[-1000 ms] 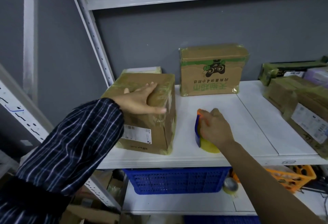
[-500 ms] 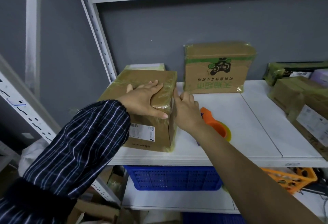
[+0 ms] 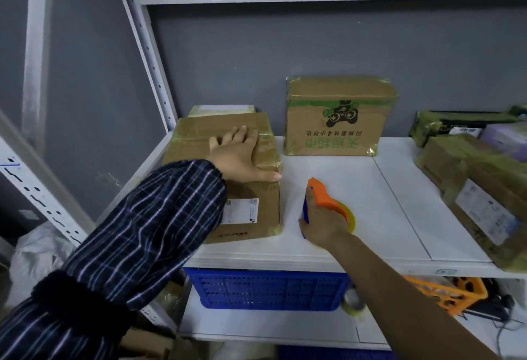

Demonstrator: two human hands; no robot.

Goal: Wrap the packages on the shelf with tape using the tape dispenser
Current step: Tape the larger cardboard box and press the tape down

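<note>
I see my left hand (image 3: 239,157) lying flat, fingers straight, on top of the taped brown package (image 3: 199,143) at the shelf's (image 3: 342,177) 9 o'clock end; my sleeve hides that box's near-left corner. My right hand (image 3: 322,227) is curled round the tape dispenser (image 3: 323,195), which sits on the shelf at the package's 3 o'clock, just beside it and not touching. My fingers cover most of the dispenser's blue body, and I cannot make out its blade. A printed box (image 3: 339,120) stands at 12 o'clock. More packages (image 3: 484,191) at 3 o'clock are cut off by the frame edge. Below, my forearm half-hides a tape roll (image 3: 353,304) beside a blue crate (image 3: 268,291).
</note>
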